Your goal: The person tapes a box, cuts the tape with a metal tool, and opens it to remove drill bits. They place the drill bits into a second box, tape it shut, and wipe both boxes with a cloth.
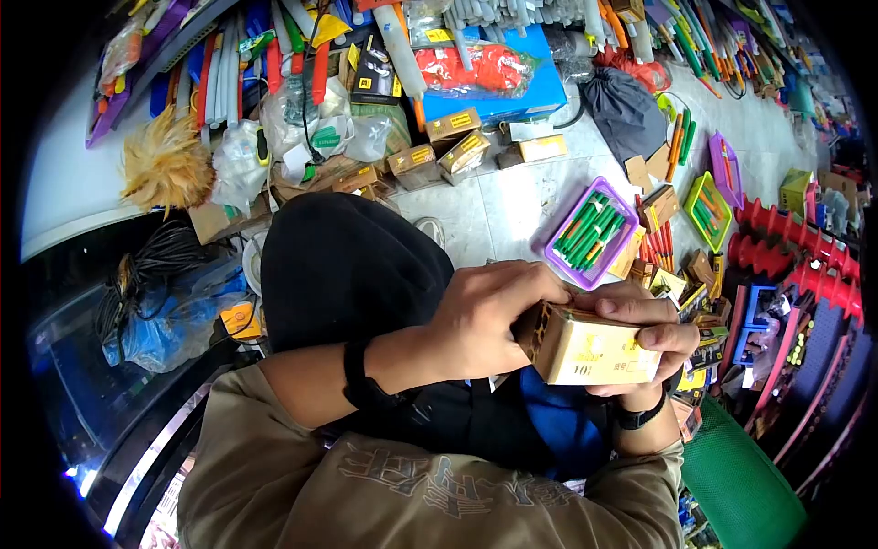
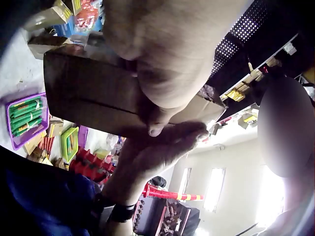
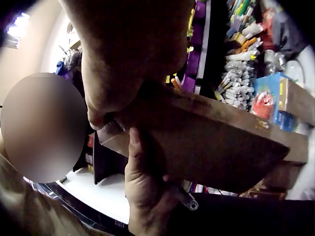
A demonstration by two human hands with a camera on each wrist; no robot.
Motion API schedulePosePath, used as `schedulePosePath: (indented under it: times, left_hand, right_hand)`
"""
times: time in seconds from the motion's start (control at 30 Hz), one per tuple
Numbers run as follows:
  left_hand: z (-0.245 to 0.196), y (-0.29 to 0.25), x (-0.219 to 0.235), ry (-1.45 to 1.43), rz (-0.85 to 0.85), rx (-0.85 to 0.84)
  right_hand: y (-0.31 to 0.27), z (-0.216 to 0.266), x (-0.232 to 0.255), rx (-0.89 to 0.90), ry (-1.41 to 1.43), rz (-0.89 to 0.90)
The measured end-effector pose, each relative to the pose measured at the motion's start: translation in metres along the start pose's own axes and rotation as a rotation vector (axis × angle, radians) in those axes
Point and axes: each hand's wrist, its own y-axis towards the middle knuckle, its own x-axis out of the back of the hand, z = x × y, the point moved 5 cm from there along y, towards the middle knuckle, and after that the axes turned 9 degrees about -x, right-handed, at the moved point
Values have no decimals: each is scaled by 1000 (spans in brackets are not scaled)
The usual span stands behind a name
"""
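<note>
A small yellow-and-brown cardboard box [image 1: 594,348] is held in front of my chest, above my black-clad knees. My left hand [image 1: 512,293] curls over its brown end, thumb and fingers wrapped round it. From the other side my right hand [image 1: 658,334] grips the box, fingers along the yellow face. In the left wrist view the box [image 2: 88,93] shows its brown underside, with the left hand [image 2: 162,73] on it and the right hand [image 2: 157,147] beneath. The right wrist view has the box [image 3: 211,147] between the right hand [image 3: 128,64] and the left hand [image 3: 142,182].
On the tiled floor lie a purple tray [image 1: 594,229] of green sticks, a green tray [image 1: 709,209], small cardboard boxes [image 1: 453,128], a blue box [image 1: 521,82] and a black bag [image 1: 626,110]. Red racks [image 1: 786,247] stand at the right.
</note>
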Motion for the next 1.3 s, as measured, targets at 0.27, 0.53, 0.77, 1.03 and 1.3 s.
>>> schedulePosePath:
  times: [0.27, 0.53, 0.77, 1.03, 1.3]
  left_hand:
    - [-3, 3, -6, -3, -99, 24]
    - [-83, 36, -29, -155, -173, -120]
    - [-159, 22, -3, -216, -177, -231]
    - [-148, -62, 66, 31, -237, -423]
    - [-109, -143, 98, 175, -317, -272]
  right_hand:
    - [-6, -1, 8, -14, 107, -75]
    - [-19, 92, 18, 79, -10, -725]
    - [-29, 164, 17, 131, -298, -266]
    - [12, 177, -96, 70, -469, 48]
    - [25, 133, -163, -119, -604, 307]
